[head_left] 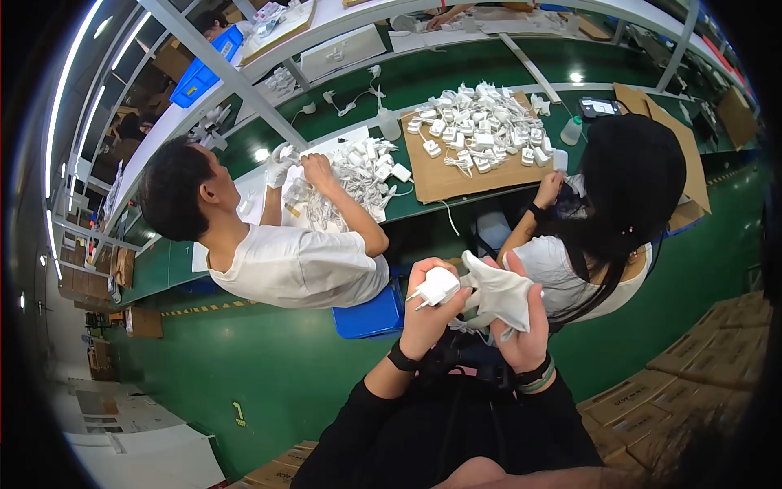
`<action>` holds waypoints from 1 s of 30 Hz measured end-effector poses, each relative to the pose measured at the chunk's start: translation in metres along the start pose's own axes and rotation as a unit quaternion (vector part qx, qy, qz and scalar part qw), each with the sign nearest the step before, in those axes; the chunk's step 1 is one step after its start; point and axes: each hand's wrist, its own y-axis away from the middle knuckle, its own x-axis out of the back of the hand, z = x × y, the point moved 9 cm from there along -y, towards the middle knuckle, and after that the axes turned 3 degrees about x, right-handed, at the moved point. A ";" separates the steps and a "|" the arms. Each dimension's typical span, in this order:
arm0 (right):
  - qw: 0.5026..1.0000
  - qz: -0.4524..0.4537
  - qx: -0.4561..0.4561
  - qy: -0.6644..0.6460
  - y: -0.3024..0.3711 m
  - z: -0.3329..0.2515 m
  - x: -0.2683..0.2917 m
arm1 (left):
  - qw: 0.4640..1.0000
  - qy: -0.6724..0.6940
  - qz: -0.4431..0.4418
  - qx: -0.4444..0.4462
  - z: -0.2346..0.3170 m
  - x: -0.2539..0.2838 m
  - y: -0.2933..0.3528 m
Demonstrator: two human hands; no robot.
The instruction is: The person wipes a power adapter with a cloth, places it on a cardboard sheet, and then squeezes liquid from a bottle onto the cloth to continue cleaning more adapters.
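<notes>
My left hand (425, 323) is closed around a white plug-in power adapter (440, 285), its two prongs pointing left. In my right hand (526, 349) is a limp white cloth glove (503, 295), gripped between thumb and fingers. The glove reaches across to the left hand's fingertips, which appear to touch it. A white cable shows just below the two hands, partly hidden by them.
Two seated co-workers, one in a white shirt (297, 265) and one with dark hair (635, 171), flank the gap before me. Beyond them, a green bench holds adapters piled on cardboard (436, 183). A blue stool (366, 314) and stacked cartons (692, 359) stand nearby.
</notes>
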 end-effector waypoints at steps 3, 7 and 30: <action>1.000 -0.003 0.023 0.013 0.002 -0.003 -0.003 | 1.000 0.010 -0.007 0.001 0.002 -0.004 0.001; 0.999 -0.016 0.001 -0.034 0.001 0.000 -0.010 | 0.999 0.029 -0.001 0.030 0.001 -0.004 0.003; -0.529 0.236 -0.282 -0.765 0.020 0.012 -0.068 | 0.979 -0.164 -0.066 -0.104 0.015 -0.009 0.007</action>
